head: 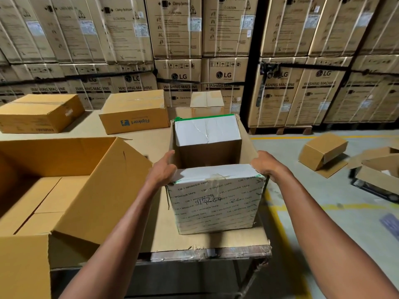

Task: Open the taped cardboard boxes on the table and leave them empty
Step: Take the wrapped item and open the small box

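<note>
- Two hands are showing at centre frame: the left hand is gripping the left wall of the open white box, and the right hand is gripping its right wall.
- That one box, printed "Wonder Tape", is sitting at the near right edge of the table; its flaps are standing open, and what lies inside is too dark to tell.
- One large open carton is filling the lower left of the frame.
- Three closed boxes are sitting at the far end: a flat box at upper left, a Flipkart box beside it, and a small box behind the white one.
- Cardboard sheeting is covering the tabletop.
- Two open boxes are lying on the grey floor at right.
- Stacked LG washing-machine cartons are walling the background.
</note>
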Tool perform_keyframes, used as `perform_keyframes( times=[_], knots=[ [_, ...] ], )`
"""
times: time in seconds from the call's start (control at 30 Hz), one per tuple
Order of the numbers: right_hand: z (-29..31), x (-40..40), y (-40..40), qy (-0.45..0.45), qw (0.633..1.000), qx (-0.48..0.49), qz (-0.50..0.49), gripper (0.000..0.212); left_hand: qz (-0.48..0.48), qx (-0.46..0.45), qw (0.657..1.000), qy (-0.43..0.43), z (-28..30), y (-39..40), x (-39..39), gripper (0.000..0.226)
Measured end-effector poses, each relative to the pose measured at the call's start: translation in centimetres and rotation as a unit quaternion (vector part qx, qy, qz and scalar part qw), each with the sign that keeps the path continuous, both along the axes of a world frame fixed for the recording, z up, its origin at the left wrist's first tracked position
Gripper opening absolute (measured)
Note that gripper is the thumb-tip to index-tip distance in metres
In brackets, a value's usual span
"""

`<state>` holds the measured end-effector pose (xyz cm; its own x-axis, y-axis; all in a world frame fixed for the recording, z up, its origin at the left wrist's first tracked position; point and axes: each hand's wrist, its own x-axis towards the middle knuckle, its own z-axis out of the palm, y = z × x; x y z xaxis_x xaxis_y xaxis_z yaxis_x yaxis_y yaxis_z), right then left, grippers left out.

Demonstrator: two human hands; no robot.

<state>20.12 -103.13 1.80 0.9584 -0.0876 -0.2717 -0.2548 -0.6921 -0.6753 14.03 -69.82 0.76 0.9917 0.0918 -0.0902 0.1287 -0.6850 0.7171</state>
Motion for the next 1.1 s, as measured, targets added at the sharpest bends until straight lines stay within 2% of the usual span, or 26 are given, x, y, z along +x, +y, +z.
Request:
perform_keyframes(
  times=[0.1,0.2,0.27,0.4,0.53,0.63,0.83,0.93,1.03,1.1],
  knots=[
    [0.5,-0.8,0.2,0.001,1.0,0.021,-0.016,0.056,0.013,0.074,0.997,0.018,0.2,-0.5,0.8,0.069],
    [0.5,-1.1,0.4,-0.011,0.999,0.039,-0.028,0.063,-0.002,0.166,0.984,-0.061,1.6,-2.3,1.2,0.068],
    [0.9,-1.6,0.8,-0.018,0.998,0.039,-0.036,0.071,-0.042,0.211,0.974,-0.075,2.6,-3.5,2.3,0.062],
    [1.4,-2.4,1.1,-0.03,0.998,0.041,-0.046,0.08,-0.107,0.27,0.957,0.003,3.3,-4.7,4.9,0.058],
    [1.0,-2.4,0.9,-0.033,0.996,0.049,-0.064,0.082,-0.141,0.286,0.943,0.092,2.9,-5.4,5.7,0.061],
    [0.5,-2.1,0.7,-0.037,0.995,0.061,-0.072,0.082,-0.13,0.264,0.95,0.104,3.2,-6.2,5.8,0.067],
    [0.0,-1.1,0.0,-0.011,0.99,0.111,-0.09,0.077,-0.108,0.239,0.965,-0.032,7.9,-4.4,5.1,0.031],
    [-0.4,-0.5,-0.5,-0.008,0.985,0.161,-0.067,0.06,-0.089,0.229,0.964,-0.102,11.9,-3.9,3.0,0.031],
    [-0.4,-0.8,-1.7,0.011,0.98,0.195,-0.046,0.041,-0.069,0.158,0.966,-0.192,14.0,-3.3,-0.2,0.029],
    [-0.5,-0.9,-2.4,0.026,0.981,0.187,-0.043,0.039,-0.079,0.089,0.968,-0.221,14.7,-3.1,-2.7,0.033]
  ],
)
